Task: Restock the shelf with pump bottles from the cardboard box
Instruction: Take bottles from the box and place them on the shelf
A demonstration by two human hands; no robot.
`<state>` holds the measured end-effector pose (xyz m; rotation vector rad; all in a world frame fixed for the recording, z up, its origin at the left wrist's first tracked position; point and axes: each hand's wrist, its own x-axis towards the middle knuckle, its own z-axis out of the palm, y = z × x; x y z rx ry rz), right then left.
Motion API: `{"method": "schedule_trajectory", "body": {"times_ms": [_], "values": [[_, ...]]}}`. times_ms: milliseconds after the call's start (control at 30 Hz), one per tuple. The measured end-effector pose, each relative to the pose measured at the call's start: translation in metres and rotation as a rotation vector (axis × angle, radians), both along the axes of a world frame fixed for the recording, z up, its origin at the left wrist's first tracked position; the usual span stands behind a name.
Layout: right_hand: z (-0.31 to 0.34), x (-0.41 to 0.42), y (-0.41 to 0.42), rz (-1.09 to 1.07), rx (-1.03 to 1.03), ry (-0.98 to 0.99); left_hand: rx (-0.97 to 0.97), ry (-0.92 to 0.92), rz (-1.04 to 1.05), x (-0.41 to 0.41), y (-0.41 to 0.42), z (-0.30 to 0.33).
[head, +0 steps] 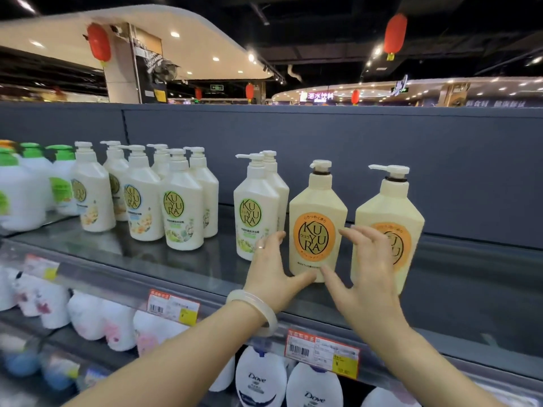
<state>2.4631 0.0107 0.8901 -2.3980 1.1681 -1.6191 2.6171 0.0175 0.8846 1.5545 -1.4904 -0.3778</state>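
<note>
Your left hand [271, 271] and right hand [365, 268] flanked the orange-label pump bottle [317, 224] on the shelf [458, 277], fingers relaxed, thumbs at its base. It stood upright, label facing you, nozzle pointing left. Two orange-label bottles stood there; the second bottle [390, 212] was just right.

Head view, facing forward, close to shelf [176, 268]
</note>
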Motion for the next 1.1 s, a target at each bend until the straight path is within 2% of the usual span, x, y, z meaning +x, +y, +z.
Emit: {"method": "schedule_trajectory", "body": {"times_ms": [133,267,500,633,900,1100], "values": [[-0.009,0.029,0.005,0.051,0.125,0.192,-0.105,-0.212,0.030,0.020,0.024,-0.006],[-0.010,0.057,0.012,0.081,0.148,0.305,-0.148,-0.419,0.063,0.053,0.049,-0.010],[-0.003,0.141,0.055,0.159,0.158,0.426,-0.079,-0.465,0.201,0.130,0.122,-0.017],[-0.016,0.207,0.105,0.237,0.184,0.503,0.067,-0.497,0.312,0.189,0.186,-0.026],[-0.066,0.343,0.225,0.427,0.251,0.844,0.487,-0.561,0.526,0.308,0.340,-0.073],[-0.115,0.427,0.305,0.583,0.210,1.074,0.741,-0.633,0.578,0.372,0.427,-0.113]]}}
